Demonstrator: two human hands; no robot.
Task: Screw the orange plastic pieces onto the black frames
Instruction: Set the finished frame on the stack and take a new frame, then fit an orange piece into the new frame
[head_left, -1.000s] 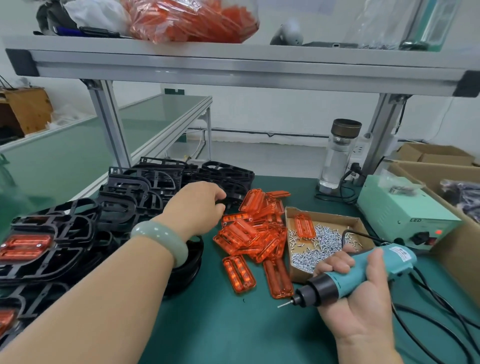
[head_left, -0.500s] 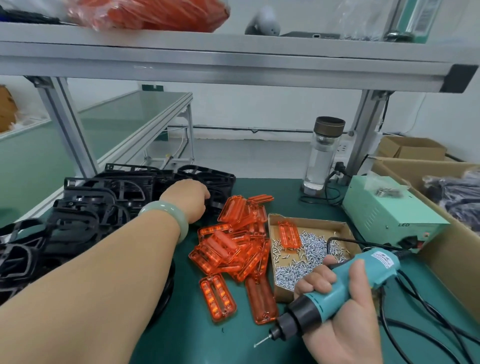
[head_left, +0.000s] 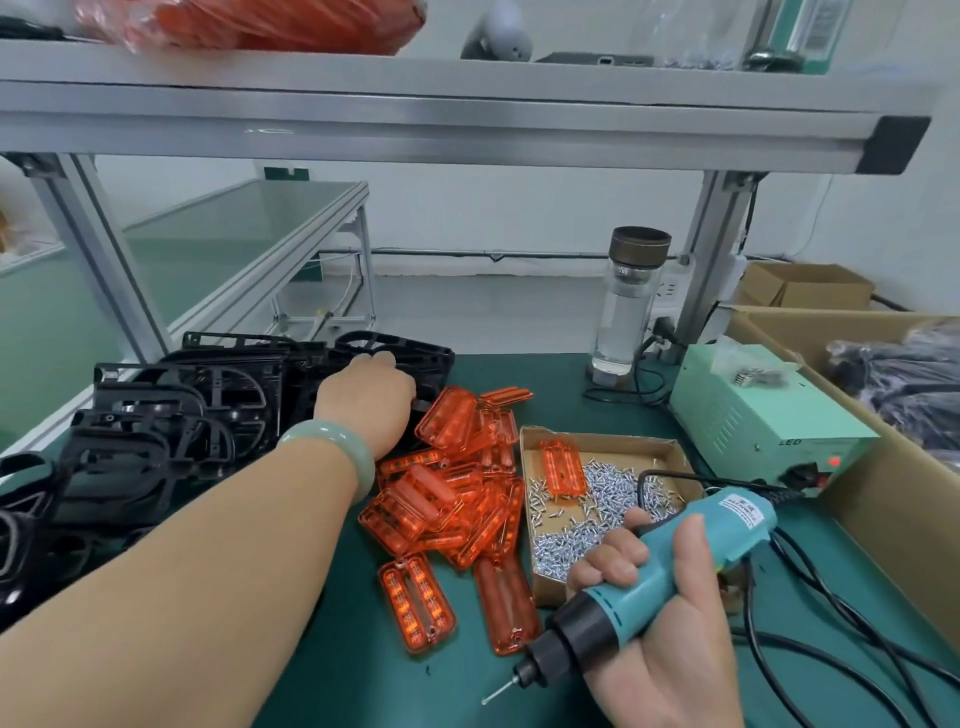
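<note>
Left hand (head_left: 363, 400), a pale green bangle (head_left: 332, 447) on its wrist, reaches to the far side of the tabletop (head_left: 561, 384) and grips the edge of one of the black frames (head_left: 197, 415), fingers curled over its rim (the back of the hand hides most of them). Those frames lie heaped along the left, overlapping one another. Right hand (head_left: 670, 660), near and to the right, is wrapped round a teal electric screwdriver (head_left: 675, 566), its bit slanting down and to the near left, just above the green surface. Between the two hands the orange plastic pieces (head_left: 452, 499) sit in a loose pile, two of them lying apart at its near edge. Just right of the pile a shallow cardboard tray (head_left: 597, 439) holds silver screws (head_left: 602, 499) and one more orange piece. Farther right stands a mint-green power box (head_left: 763, 415) with a red light lit, black cables trailing from it. A clear bottle (head_left: 628, 306) stands upright at the far edge.
</note>
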